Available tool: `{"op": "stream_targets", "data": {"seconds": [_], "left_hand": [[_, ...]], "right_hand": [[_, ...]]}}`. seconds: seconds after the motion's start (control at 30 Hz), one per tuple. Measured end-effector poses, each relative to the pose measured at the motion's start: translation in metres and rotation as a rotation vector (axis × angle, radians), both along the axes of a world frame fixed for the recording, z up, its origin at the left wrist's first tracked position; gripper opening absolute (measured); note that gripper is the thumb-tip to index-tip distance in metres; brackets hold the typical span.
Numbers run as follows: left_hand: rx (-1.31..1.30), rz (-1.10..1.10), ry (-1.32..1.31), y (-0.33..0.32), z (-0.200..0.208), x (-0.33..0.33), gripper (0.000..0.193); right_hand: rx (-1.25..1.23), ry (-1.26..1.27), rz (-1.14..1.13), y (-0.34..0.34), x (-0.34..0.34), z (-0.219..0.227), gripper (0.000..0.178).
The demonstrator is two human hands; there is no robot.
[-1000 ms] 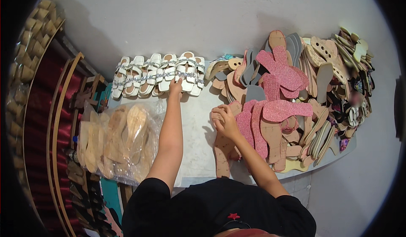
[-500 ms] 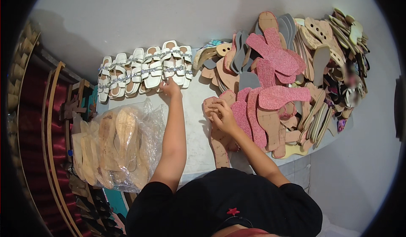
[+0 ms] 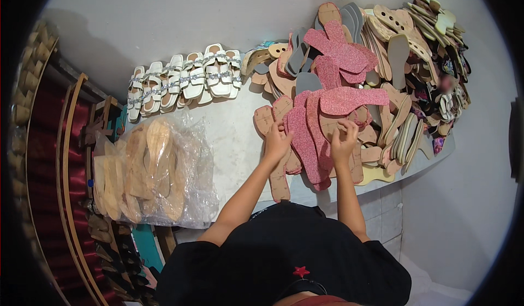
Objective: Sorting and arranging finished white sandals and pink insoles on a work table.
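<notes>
A loose pile of shoe insoles lies in front of me, some faced with pink glitter (image 3: 303,146), others showing a tan underside (image 3: 279,183). My left hand (image 3: 277,143) rests on the left part of the pile, fingers apart and touching the insoles beside a pink one. Over the pile's right part is my right hand (image 3: 344,141), its fingers bent and spread, with nothing visible in them. Just beyond it a pink insole (image 3: 355,100) lies crosswise on top.
White strappy sandals (image 3: 192,79) stand in a row at the back left. A clear plastic bag (image 3: 194,169) of tan sole shapes lies at the left. More soles and sandals (image 3: 406,128) are heaped at the right. A white-topped table (image 3: 234,142) carries them.
My left hand has left the white sandals and moved right onto the insole pile. My right hand has shifted right across the pile. The whole view has shifted slightly.
</notes>
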State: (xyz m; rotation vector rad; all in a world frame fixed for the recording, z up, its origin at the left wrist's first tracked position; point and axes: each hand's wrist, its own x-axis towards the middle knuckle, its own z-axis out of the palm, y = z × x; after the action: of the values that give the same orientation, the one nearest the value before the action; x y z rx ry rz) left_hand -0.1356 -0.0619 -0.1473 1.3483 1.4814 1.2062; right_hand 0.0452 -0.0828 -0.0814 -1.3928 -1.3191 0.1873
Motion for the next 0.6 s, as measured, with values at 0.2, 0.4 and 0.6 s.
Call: {"op": "stream_targets", "data": {"seconds": [0.2,0.4,0.6], "left_hand": [[-0.05,0.047,0.334,-0.019,0.022,0.015,0.054],[0.028,0.002,-0.398,-0.032,0.014,0.032,0.031],[0.078,0.132,-0.75,-0.054,0.027,0.044,0.025]], "right_hand": [[-0.139,-0.314,-0.05,-0.04,0.021,-0.018,0.024],[-0.317,-0.298,0.293,-0.065,0.01,-0.025,0.035],[-0.314,-0.499,0.452,-0.072,-0.004,-0.005,0.068]]}}
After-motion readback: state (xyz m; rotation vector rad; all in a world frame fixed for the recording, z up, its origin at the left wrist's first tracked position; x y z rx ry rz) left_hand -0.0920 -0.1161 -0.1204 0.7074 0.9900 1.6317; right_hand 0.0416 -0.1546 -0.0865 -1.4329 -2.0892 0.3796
